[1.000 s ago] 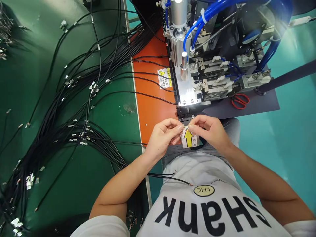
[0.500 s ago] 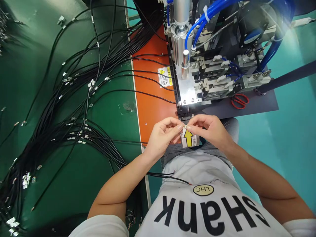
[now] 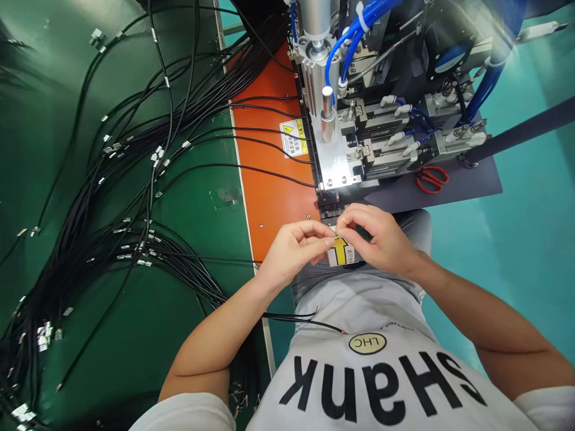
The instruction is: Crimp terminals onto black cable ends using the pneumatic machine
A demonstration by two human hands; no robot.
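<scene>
My left hand (image 3: 302, 244) is closed in a pinch around the end of a black cable (image 3: 224, 260), which runs in from the left and passes under the wrist. Thin light-coloured wires show at the fingertips. Thumb and forefinger of my right hand (image 3: 377, 236) are pinched together on these wires, touching the left fingertips. Just beneath both hands is a label with a yellow arrow (image 3: 340, 252), at the front end of the machine's black track (image 3: 331, 206). The fingers hide most of the wire ends.
A machine (image 3: 341, 143) with metal cylinders and blue air hoses (image 3: 354, 36) stands ahead. Several cables lead into it across the orange plate (image 3: 265, 203). Bundled black cables (image 3: 76, 239) cover the green table (image 3: 197, 203). Red-handled scissors (image 3: 432, 179) lie at the right.
The right hand has shifted slightly left and up, its fingers curling closer over the wires. The left hand stays nearly in place. The whole view has shifted a little.
</scene>
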